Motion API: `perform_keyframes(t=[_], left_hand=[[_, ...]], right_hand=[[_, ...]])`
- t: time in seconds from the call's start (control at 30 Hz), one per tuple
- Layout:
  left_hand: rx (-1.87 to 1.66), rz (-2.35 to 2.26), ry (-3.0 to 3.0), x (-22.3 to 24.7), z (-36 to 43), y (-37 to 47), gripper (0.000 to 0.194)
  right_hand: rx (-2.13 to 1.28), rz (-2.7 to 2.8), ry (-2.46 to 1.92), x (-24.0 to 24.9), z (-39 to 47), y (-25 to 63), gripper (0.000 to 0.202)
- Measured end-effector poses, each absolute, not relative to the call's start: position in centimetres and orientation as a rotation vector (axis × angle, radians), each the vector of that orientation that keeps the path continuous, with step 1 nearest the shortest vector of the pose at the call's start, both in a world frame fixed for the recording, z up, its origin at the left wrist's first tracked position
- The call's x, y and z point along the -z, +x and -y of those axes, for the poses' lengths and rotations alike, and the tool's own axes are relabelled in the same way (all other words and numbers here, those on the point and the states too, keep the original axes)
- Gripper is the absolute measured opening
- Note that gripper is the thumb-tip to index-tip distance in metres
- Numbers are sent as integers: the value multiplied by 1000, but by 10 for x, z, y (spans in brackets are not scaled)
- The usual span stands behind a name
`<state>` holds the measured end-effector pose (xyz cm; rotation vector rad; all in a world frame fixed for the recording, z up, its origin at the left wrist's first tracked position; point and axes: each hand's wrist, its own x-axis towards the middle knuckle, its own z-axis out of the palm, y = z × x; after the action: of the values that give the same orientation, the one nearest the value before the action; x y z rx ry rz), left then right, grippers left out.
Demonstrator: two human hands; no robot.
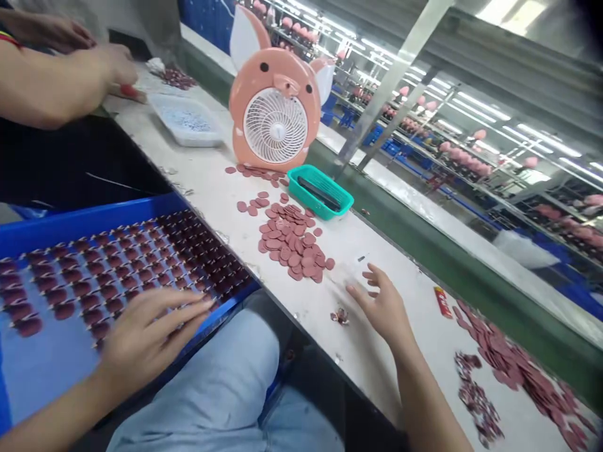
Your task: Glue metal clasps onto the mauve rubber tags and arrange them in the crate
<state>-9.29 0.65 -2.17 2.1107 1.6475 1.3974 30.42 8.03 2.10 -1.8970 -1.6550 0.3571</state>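
Lightly pass your straight-fingered left hand (151, 329), hold unclear, over the blue tray (85, 221), sparing its maroon pieces (71, 275); your half-curled right hand (382, 306) looks empty, disc pile (294, 243) at its ten o'clock.

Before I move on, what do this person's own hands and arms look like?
The left hand and right hand are ungloved, the arms uncovered: no sleeves, watch or bracelet in view. The person wears light-blue jeans.
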Motion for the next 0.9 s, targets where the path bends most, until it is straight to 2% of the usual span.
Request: perform_keyframes(t=[0.07, 0.13, 0.2, 0.27, 0.43, 0.53, 0.6, 0.67, 0.77, 0.9], left_hand=[[-1221, -1553, 2293, 7, -60, -63, 25], [-1148, -1525, 2330, -4, -109, -31, 28], [-1085, -1533, 2323, -10, -140, -6, 22], [-1044, -1533, 2291, -11, -154, 6, 16], [-1072, -1471, 2135, -16, -144, 2, 11], [-1180, -1390, 1955, -28, -118, 4, 20], [-1269, -1206, 1566, -32, -90, 12, 24], [-1190, -1031, 1143, -30, -57, 21, 30], [-1027, -972, 906, -21, -14, 25, 36], [-669, -792, 680, -13, 8, 11, 52]], right_hand=[[-433, 1646, -1862, -15, -100, 302, 80], [-491, 1646, -1819, -9, -113, 296, 57], [-551, 1651, -1763, -7, -120, 288, 37], [-617, 1631, -1699, -7, -120, 282, 30], [-718, 1421, -1512, -23, -91, 264, 34], [-781, 1265, -1384, -33, -61, 240, 33], [-855, 1196, -1309, -35, -39, 216, 34], [-919, 1169, -1247, -33, -20, 193, 40], [-1070, 1068, -1108, -30, 3, 174, 42], [-1498, 999, -995, -30, 23, 183, 47]])
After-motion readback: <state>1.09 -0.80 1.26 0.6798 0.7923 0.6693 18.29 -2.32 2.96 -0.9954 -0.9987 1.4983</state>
